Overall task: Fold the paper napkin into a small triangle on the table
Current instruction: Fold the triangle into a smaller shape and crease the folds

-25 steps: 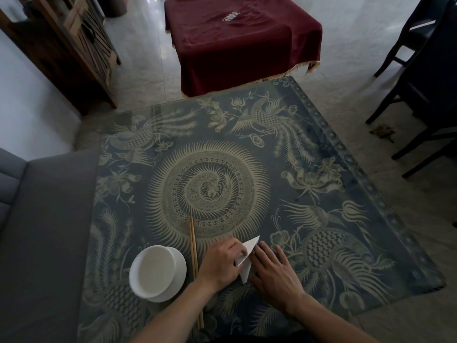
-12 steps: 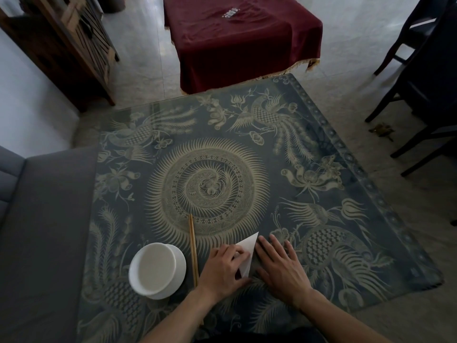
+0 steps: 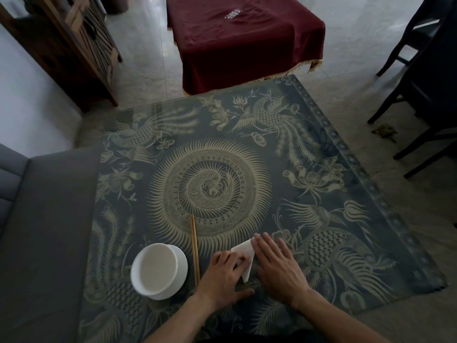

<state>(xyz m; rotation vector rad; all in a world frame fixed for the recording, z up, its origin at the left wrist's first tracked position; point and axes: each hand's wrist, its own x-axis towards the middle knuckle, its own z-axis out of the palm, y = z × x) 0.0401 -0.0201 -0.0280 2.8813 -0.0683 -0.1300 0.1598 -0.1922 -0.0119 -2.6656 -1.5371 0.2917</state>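
Note:
A white paper napkin (image 3: 246,256), folded to a narrow triangle, lies flat on the patterned table (image 3: 321,194) near its front edge. My left hand (image 3: 223,276) rests on the napkin's left part, fingers curled over it and pressing down. Along the napkin's right edge my right hand (image 3: 277,266) lies flat with its fingers stretched out, covering the tip and the right side. Only the strip of napkin between the two hands shows.
A white bowl (image 3: 158,268) on a saucer stands left of my hands, with a pair of wooden chopsticks (image 3: 194,246) between it and the napkin. A grey sofa (image 3: 44,231) borders the table's left. A red-draped table (image 3: 242,38) and dark chairs (image 3: 420,78) stand beyond.
My right hand has slid up and left over the napkin's tip, which showed before. My left hand has shifted a little toward me while still pressing the napkin.

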